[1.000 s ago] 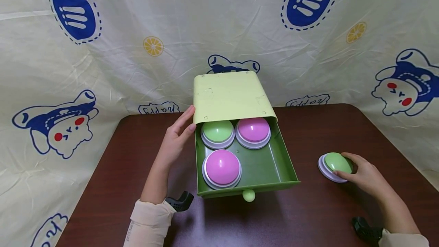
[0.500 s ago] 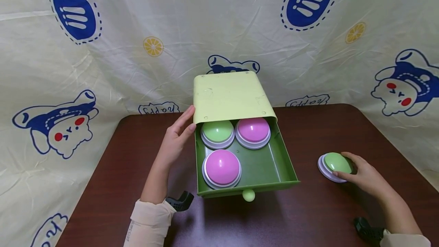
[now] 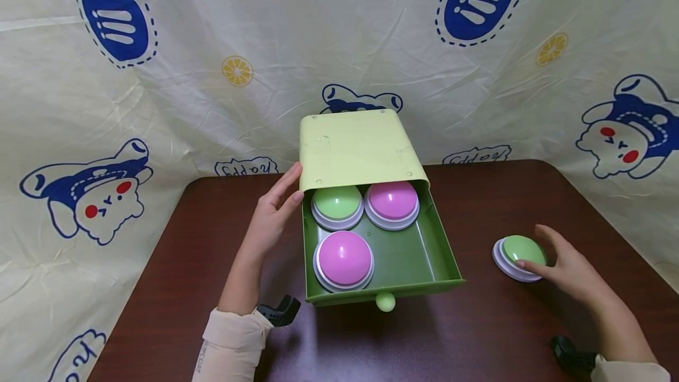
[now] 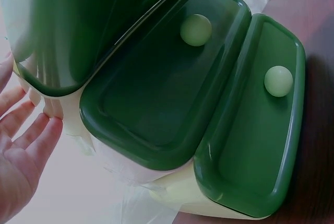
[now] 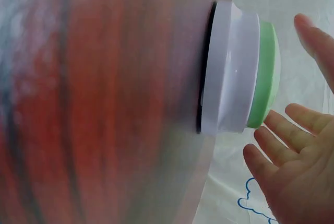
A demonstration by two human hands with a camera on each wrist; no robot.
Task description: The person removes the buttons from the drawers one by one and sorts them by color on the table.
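Note:
A green dome push button (image 3: 523,251) on a lilac base sits on the table at the right. My right hand (image 3: 575,273) is spread beside it, thumb tip near the dome's front edge. In the right wrist view the right hand (image 5: 300,156) has extended fingers close to the green dome (image 5: 267,75). My left hand (image 3: 267,214) touches the left side of the pale yellow drawer cabinet (image 3: 361,149) with straight fingers. Its top drawer (image 3: 414,258) is pulled out, holding a green button (image 3: 337,204) and two pink buttons, one rear right (image 3: 392,202), one front left (image 3: 345,259).
Below the pulled-out drawer, the left wrist view shows two closed drawers, the middle one (image 4: 151,93) and the lowest (image 4: 255,130), each with a round knob. A brown table (image 3: 212,234) stands against a printed cloth backdrop (image 3: 185,105).
My right hand has loosened from the green button, its fingers lifting off the far side and spreading. The button, the drawer and the left hand have stayed put.

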